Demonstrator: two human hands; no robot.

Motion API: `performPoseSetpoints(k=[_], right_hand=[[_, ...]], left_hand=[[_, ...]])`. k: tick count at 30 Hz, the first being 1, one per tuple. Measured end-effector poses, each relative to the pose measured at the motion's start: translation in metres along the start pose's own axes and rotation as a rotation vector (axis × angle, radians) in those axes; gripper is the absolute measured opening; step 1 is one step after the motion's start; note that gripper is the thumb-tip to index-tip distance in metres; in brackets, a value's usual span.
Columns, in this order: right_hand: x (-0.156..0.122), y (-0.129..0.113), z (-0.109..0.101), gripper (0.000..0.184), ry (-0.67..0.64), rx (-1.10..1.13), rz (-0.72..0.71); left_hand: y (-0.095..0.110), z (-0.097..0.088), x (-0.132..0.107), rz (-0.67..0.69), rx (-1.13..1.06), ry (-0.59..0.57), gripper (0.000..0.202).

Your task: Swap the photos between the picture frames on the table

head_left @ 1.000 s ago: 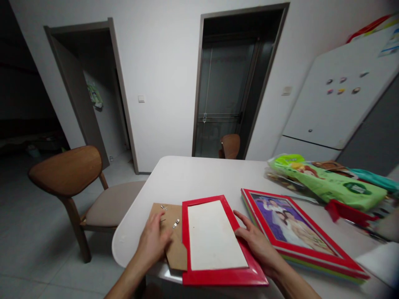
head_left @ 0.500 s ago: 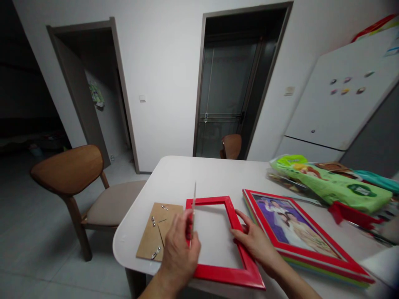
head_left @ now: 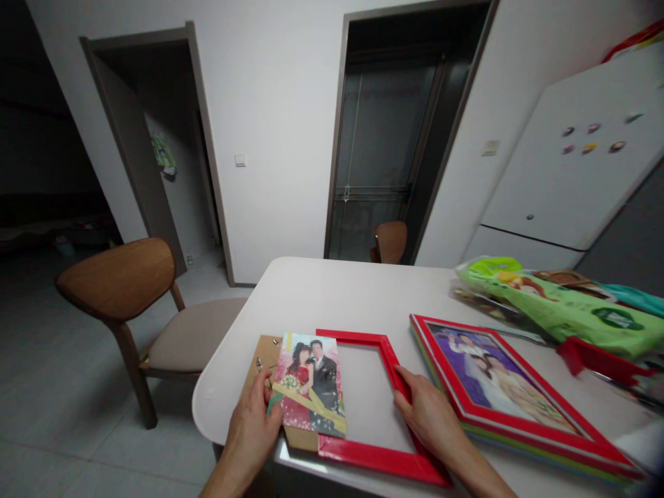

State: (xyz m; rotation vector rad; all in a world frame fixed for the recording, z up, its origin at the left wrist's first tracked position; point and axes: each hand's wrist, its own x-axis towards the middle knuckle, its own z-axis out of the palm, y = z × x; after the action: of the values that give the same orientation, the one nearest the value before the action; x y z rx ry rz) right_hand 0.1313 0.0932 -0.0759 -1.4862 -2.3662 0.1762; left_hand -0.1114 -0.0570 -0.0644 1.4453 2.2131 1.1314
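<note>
An empty red picture frame (head_left: 384, 400) lies near the front edge of the white table (head_left: 332, 297). My right hand (head_left: 426, 415) rests on the frame's right side, fingers curled over the rail. My left hand (head_left: 255, 425) pinches the left edge of a photo print (head_left: 310, 384) of a couple, face up. The print lies over the frame's left rail and over the brown backing board (head_left: 267, 360), which has small metal clips.
A stack of framed pictures (head_left: 508, 394) with red and green edges lies to the right. Green plastic packs (head_left: 550, 304) and red items crowd the far right. A wooden chair (head_left: 140, 304) stands left of the table; a white fridge (head_left: 570, 166) at the right.
My left hand lifted the print out of the red frame, turned it over from white back to picture side, and laid it on the backing board. The frame now stands empty.
</note>
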Motion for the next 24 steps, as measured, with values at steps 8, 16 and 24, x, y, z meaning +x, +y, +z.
performPoseSetpoints(k=[8, 16, 24], right_hand=[[-0.002, -0.007, 0.0, 0.039, 0.15, 0.073, -0.056], [0.005, -0.078, 0.017, 0.051, -0.219, 1.076, 0.165], [0.009, -0.125, -0.028, 0.036, -0.318, 1.619, 0.132]], left_hand=[[0.001, -0.002, 0.0, 0.159, 0.101, 0.021, 0.038], [0.024, 0.019, -0.009, 0.394, 0.148, -0.066, 0.049], [0.042, 0.028, -0.002, 0.484, 0.063, -0.026, 0.058]])
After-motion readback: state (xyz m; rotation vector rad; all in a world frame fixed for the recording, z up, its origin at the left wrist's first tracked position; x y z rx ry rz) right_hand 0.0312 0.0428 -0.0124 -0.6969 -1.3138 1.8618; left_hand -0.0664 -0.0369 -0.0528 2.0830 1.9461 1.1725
